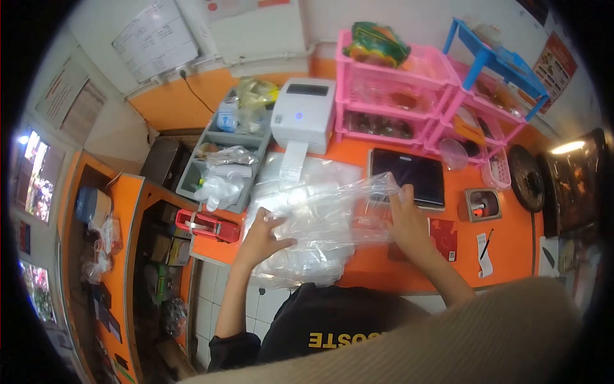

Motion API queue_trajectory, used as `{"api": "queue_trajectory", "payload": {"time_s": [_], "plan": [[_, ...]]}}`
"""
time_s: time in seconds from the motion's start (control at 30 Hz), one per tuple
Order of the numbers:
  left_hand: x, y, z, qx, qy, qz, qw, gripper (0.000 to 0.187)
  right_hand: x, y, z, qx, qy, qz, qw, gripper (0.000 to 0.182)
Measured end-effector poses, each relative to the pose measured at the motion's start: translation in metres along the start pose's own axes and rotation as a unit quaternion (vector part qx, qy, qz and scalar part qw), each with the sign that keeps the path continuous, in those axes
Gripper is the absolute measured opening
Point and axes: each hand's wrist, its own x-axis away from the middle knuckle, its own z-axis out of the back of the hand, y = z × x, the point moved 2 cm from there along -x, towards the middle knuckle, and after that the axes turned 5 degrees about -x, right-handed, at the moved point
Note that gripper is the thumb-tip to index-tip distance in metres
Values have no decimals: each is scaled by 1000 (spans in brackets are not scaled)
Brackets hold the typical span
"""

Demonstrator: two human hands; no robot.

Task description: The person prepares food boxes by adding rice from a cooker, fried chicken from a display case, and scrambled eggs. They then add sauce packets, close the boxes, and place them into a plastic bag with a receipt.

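Observation:
A clear plastic bag [368, 201] stretches across the orange table, above a pile of similar clear plastic bags [307, 259]. My right hand [409, 224] grips the bag's right end, which rises in a crumpled peak near the fingers. My left hand [261, 240] is over the left side of the pile, thumb and fingers apart, touching the plastic. Behind the bags, a white label printer [303, 115] has a printed paper strip [293, 163] hanging from its front.
A grey divided tray [251, 168] with bags and a red device [208, 225] lie left. A tablet [409, 173], metal container [481, 205], red card [443, 238] and receipt with pen [484, 259] lie right. Pink racks [396, 73] stand behind.

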Motion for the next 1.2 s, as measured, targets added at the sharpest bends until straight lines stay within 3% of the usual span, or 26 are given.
{"api": "queue_trajectory", "payload": {"time_s": [0.03, 0.07, 0.13, 0.2, 0.23, 0.33, 0.43, 0.57, 0.67, 0.77, 0.8, 0.87, 0.93, 1.0, 1.1, 1.13, 1.2], "plan": [[-4, 3, -6, -42, 35, 19, 998, 74, 3, -2, 2, 20, -21, -30, 999, 93], [-8, 8, -11, -121, 74, -7, 990, 107, 4, -1, 1, 21, -44, -39, 998, 90], [-12, 15, -13, -145, 70, 38, 986, 121, 8, 2, -1, 24, -89, -55, 994, 84], [-15, 9, -14, -161, 54, 77, 983, 137, 18, 13, 1, -117, -147, 63, 980, 93], [-14, 2, -10, -162, 58, 83, 982, 133, 26, 20, 3, -187, -175, 123, 959, 98], [-8, -22, 5, -158, 54, 104, 980, 116, 48, 46, 19, 26, -163, 145, 976, 107], [1, -41, 22, -136, 9, 123, 983, 88, 64, 87, 8, 147, -170, 46, 973, 109], [6, -55, 31, -60, -141, 116, 981, 98, 54, 109, 8, 70, -124, 74, 987, 106], [13, -52, 35, -7, -164, 122, 979, 99, 39, 81, 27, 33, -99, 119, 987, 102], [23, -46, 30, 102, -150, 126, 975, 96, 24, 19, 46, -19, -59, 220, 974, 98], [26, -44, 27, 80, -144, 119, 979, 93, 18, -5, 48, -40, -44, 269, 961, 97], [30, -44, 21, 36, -128, 102, 986, 89, 8, -48, 31, -155, -33, 361, 919, 98], [36, -52, 11, 76, -90, 39, 992, 86, -7, -94, 2, -200, -63, 452, 867, 103], [44, -62, -2, 70, -31, 8, 997, 88, -18, -128, -41, -251, -77, 476, 840, 106], [55, -66, -13, -16, 85, 13, 996, 99, -34, -128, -100, -211, -92, 473, 850, 109], [63, -64, -9, -53, 52, 134, 988, 109, -39, -116, -110, -179, -103, 448, 870, 108], [72, -67, 2, 62, 79, 228, 968, 113, -50, -99, -99, -66, -141, 414, 897, 106]]}}
